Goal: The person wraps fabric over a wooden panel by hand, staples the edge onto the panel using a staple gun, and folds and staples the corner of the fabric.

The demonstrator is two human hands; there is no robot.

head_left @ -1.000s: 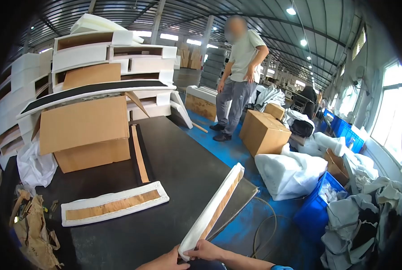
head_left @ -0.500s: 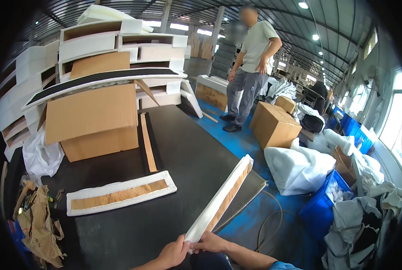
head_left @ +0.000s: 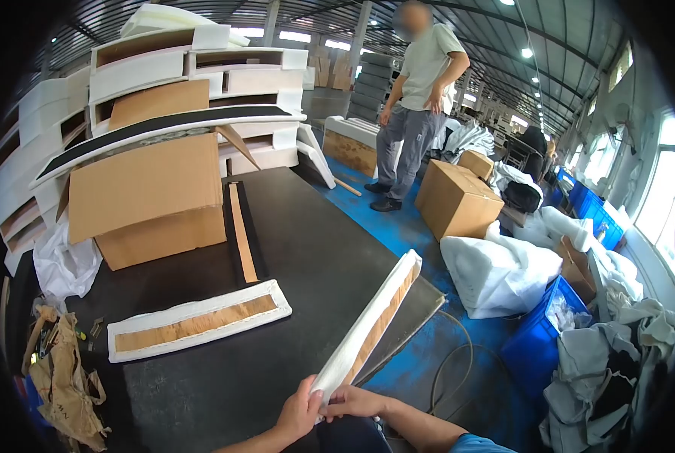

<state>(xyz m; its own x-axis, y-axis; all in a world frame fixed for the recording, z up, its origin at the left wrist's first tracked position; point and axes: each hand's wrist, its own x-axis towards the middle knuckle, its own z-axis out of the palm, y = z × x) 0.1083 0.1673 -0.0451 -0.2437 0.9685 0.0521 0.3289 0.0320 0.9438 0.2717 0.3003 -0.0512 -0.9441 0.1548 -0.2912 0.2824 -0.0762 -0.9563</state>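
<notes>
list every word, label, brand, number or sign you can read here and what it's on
No text reads clearly.
Crumpled brown paper at lower left: dark printed marks, too small and skewed to read.
Long white-covered wooden strip, held: no lettering visible.
Large brown cardboard box on the dark table: none visible.
</notes>
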